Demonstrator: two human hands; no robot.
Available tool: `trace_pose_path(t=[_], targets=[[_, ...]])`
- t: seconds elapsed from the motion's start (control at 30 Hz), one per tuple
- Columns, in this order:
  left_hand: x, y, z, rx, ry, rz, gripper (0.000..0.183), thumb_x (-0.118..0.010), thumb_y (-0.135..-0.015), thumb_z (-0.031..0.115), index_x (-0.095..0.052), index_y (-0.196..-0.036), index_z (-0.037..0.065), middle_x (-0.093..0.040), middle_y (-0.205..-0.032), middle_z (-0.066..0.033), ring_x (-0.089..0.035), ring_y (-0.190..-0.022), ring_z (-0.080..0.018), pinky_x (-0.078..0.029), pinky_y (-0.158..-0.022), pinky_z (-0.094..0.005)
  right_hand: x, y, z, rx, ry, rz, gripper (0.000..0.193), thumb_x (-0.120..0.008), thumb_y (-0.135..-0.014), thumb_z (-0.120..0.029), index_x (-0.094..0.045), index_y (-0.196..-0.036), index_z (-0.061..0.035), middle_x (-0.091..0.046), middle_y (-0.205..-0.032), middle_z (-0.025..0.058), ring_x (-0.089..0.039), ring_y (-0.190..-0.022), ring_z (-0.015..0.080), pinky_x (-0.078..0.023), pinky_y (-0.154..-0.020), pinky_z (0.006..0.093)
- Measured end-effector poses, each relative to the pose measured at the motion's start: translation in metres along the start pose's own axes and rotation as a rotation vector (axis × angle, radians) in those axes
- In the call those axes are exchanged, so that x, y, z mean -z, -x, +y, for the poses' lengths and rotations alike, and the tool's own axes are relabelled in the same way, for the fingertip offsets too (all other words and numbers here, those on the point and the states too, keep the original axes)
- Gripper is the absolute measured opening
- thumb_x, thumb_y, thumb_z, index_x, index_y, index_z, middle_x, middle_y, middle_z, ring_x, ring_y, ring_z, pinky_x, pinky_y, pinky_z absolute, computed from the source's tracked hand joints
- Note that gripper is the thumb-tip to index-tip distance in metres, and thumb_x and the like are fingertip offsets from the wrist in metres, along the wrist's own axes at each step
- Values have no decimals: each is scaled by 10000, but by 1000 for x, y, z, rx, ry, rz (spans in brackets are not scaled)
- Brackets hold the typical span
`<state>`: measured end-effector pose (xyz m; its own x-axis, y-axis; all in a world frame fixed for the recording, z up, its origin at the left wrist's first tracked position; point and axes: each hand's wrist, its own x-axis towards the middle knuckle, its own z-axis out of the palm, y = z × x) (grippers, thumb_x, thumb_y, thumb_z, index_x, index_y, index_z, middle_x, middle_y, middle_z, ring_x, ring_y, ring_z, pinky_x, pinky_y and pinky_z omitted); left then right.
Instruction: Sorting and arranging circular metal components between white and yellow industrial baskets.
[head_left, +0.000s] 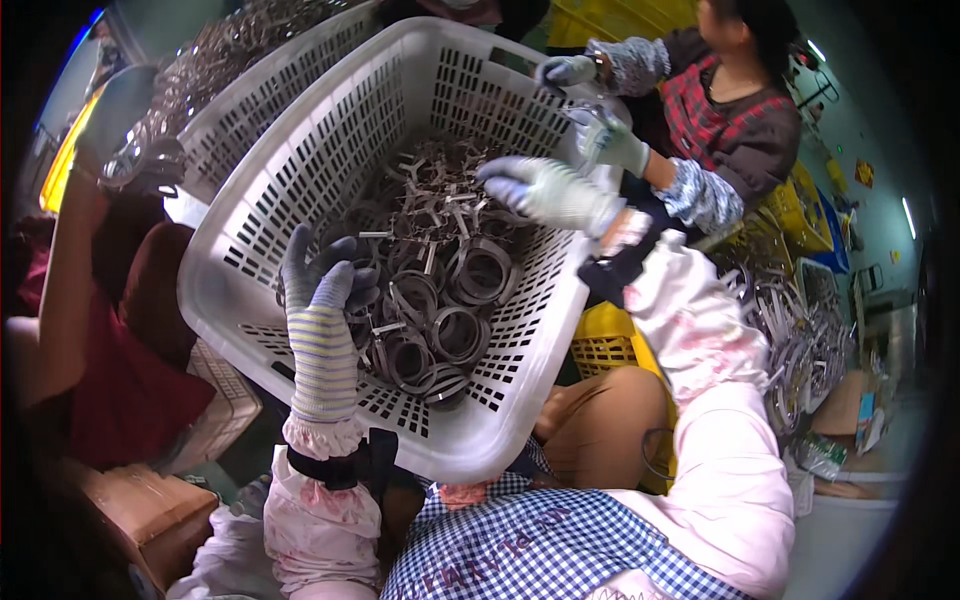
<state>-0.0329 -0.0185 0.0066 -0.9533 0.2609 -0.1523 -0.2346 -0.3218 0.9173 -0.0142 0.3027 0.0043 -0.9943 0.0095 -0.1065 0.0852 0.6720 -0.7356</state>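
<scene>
1. Here we are, both hands gloved and inside the white basket (450, 463), its near rim toward the wearer's body, so its load lies within reach of either arm.
2. The left hand (325, 290) is at the near left, fingers apart and loosely bent beside the heap; no piece shows clearly in its grasp. That spread looks suited to steadying or raking the pile, though it's only my reading.
3. Over to the right hand (550, 192)! It hangs palm-down above the far right of the load, fingers stretched out and fairly close together. Is anything under them? I cannot tell; the palm is hidden.
4. Between the hands and nearer the wearer lie metal rings (460, 333), a loose jumble, several leaning on one another. Ahead of them, just left of the right fingertips, small forked metal pieces (445, 195) bunch together; the basket's high slotted walls presumably stop both sorts spilling.
5. Just beyond the right hand, a co-worker's gloved hands (612, 138) are at the basket's far right rim.
6. Past the left hand, further off, a second white basket (290, 95) stands close alongside, perhaps to keep more metal parts handy.
</scene>
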Motion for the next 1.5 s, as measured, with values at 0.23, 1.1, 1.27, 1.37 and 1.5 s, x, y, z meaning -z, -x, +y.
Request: trace_pose_path(t=[0.23,1.1,1.27,1.37,1.5], targets=[[11,6,16,4,149,-18,629,-566,-942,40,-310,-1514,93,-596,-1181,-109,-628,-860,-131,-539,-771,-263,-120,-94,101,-357,692,-354,375,-592,-909,-286,-666,-1200,-61,-680,-1140,232,-640,-1098,386,-503,-955,447],[-1,6,-6,159,-62,-125,796,-758,-888,181,-292,-1521,56,-508,-1316,-140,-569,-1115,-185,-495,-912,-278,-14,23,-83,172,-600,137,275,-571,-1017,-356,-651,-1005,-93,-627,-789,-30,-580,-680,37,-474,-611,190],[-1,12,4,131,-48,-164,919,-789,-861,281,-223,-1550,59,-351,-1482,-225,-472,-1285,-250,-451,-1013,-343,1,31,-108,285,-907,129,349,-563,-998,-440,-626,-996,-97,-587,-745,0,-545,-610,72,-447,-562,194],[6,14,12,35,-59,-185,949,-766,-877,311,-166,-1573,72,-292,-1538,-220,-387,-1366,-251,-376,-1091,-355,-8,34,-128,332,-901,89,412,-559,-974,-505,-612,-978,-96,-569,-729,8,-529,-602,79,-417,-542,203],[6,19,30,143,323,-481,1082,-683,-815,653,-152,-1583,104,-329,-1527,-193,-499,-1263,-304,-416,-1069,-490,-37,30,-138,313,-1025,-179,445,-590,-938,-543,-601,-982,-100,-536,-704,5,-509,-598,87,-398,-530,220]])
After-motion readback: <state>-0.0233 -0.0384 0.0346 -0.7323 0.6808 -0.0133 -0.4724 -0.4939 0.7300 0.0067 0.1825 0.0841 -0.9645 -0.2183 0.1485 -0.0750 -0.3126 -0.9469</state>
